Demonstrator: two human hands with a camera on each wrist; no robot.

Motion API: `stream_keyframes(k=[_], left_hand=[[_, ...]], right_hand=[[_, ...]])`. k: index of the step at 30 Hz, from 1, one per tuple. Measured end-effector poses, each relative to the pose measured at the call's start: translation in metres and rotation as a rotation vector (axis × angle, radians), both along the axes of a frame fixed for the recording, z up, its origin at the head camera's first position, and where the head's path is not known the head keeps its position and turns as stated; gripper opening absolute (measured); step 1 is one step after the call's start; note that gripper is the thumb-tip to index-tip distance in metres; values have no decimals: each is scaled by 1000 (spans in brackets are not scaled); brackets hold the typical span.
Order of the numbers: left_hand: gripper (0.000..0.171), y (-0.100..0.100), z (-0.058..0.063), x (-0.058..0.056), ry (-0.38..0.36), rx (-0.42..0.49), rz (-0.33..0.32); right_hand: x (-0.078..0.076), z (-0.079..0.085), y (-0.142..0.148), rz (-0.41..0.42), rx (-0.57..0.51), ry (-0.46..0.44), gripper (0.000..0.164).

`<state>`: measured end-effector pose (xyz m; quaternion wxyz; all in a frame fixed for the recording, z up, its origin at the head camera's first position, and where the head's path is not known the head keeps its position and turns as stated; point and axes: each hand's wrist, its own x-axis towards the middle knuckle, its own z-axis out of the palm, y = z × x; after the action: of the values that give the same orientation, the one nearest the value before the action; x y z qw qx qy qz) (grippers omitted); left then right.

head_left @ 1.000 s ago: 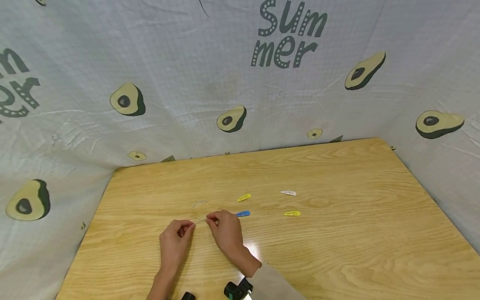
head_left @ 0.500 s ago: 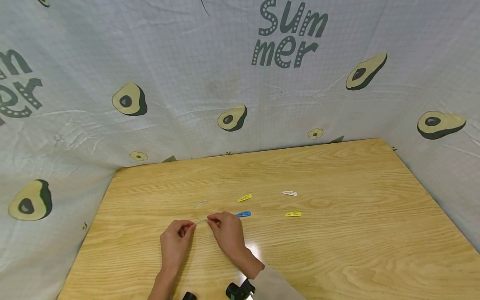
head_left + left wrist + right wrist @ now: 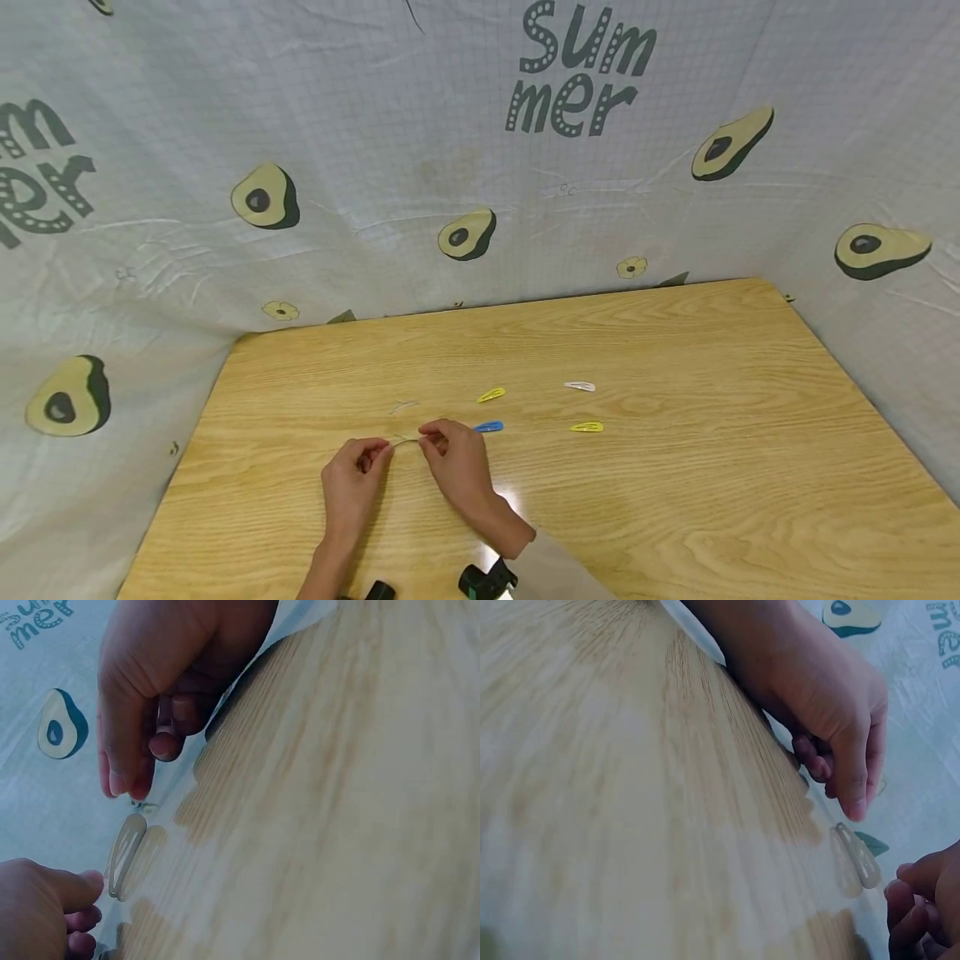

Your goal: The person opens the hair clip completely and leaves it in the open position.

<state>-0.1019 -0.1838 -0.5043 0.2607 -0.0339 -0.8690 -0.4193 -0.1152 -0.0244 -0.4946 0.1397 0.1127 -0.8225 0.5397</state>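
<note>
Between my hands a slim pale-yellow hair clip (image 3: 406, 441) shows above the table, nearly edge-on in the head view. My left hand (image 3: 352, 485) pinches at its left end with thumb and forefinger. On the other side, my right hand (image 3: 459, 471) pinches near the right end. Both wrist views show one clip (image 3: 127, 855) in the gap between the fingertips; there its colour is washed out, and exact contact is hard to tell. Just behind the hands lies a pale grey hair clip (image 3: 402, 406). A blue hair clip (image 3: 490, 427) is partly covered by my right hand.
Farther right on the wooden table (image 3: 675, 467) lie a yellow hair clip (image 3: 491, 394), a white hair clip (image 3: 580, 386) and another yellow one (image 3: 587, 427). A white cloth (image 3: 360, 150) printed with avocados hangs along the back and sides.
The whole head view shifts slightly. My hands keep the same pinching pose, with the right hand marginally farther from the left. The clips on the table stay where they were.
</note>
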Motion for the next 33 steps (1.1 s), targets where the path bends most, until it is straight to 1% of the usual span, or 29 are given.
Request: stream_keyframes(k=[3,6,12,15,17,19,25,27,30,33], left_hand=[[10,2,1,1,37,27,-1],[10,6,5,2,70,52,-7],[10,12,11,3,98,90,-42],[12,16,12,2,110,111,-57],[13,21,16,2,115,123,-66],[14,28,22,4,117,138,-90],[14,56,51,14,92,154,-176],[14,64,56,16,72,157,-192],[14,74,55,15,44,173,-210],[14,80,42,8,15,190,-217]], right_hand=[[1,5,5,12,-22,-9,9],[2,11,11,25,-33,-11,9],[4,20,23,41,-21,-14,12],[4,22,30,40,-20,2,13],[3,23,35,37,-21,15,13],[2,24,41,27,-18,28,14],[1,24,62,-6,-20,26,14],[1,23,70,-12,-23,12,14],[1,22,80,-22,-17,-13,15],[1,20,90,-39,-7,-37,15]])
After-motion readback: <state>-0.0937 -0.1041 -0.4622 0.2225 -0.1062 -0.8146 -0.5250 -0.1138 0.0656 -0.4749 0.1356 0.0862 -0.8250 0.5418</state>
